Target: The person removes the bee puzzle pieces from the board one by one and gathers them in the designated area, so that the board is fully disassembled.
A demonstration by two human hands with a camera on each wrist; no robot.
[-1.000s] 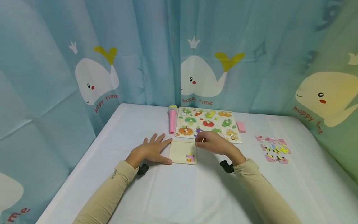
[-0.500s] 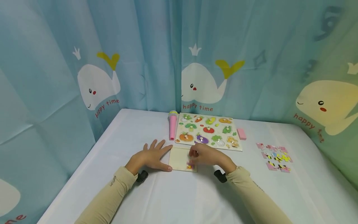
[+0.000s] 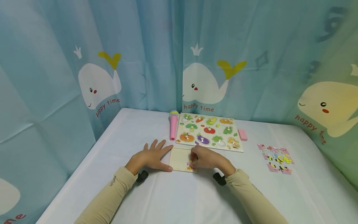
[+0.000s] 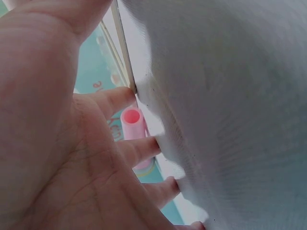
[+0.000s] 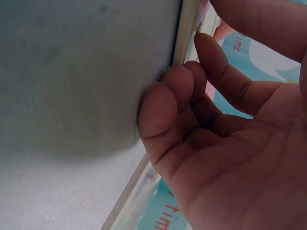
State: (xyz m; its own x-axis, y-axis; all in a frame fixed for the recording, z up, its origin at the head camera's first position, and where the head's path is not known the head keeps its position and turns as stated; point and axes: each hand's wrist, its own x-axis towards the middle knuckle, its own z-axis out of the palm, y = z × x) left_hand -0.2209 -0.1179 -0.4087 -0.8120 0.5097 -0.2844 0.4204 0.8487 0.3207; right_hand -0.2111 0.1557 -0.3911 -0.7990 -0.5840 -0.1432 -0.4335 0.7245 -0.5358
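A small pale wooden puzzle tray [image 3: 179,158] lies flat on the table between the hands. In its near right corner sits a pink and yellow puzzle piece [image 3: 189,166]. The left hand [image 3: 153,156] rests on the table with fingers spread, its thumb and index fingertip touching the tray's left edge. Over the tray's right side, the right hand [image 3: 205,157] pinches a small puzzle piece, mostly hidden behind its fingers, low against the tray. In the right wrist view its other fingers [image 5: 158,110] are curled against the table beside the tray's edge.
Several loose pink and yellow puzzle pieces [image 3: 277,158] lie in rows at the right. Behind the tray lie a vegetable peg board [image 3: 209,138], a pink toy microphone [image 3: 173,126] and a pink block [image 3: 242,135]. A blue whale-print curtain [image 3: 156,62] hangs behind the table.
The right hand has come down from the tray's far right corner to its right side, with the small piece in its fingers. The left hand stays put; the head view has tilted slightly.
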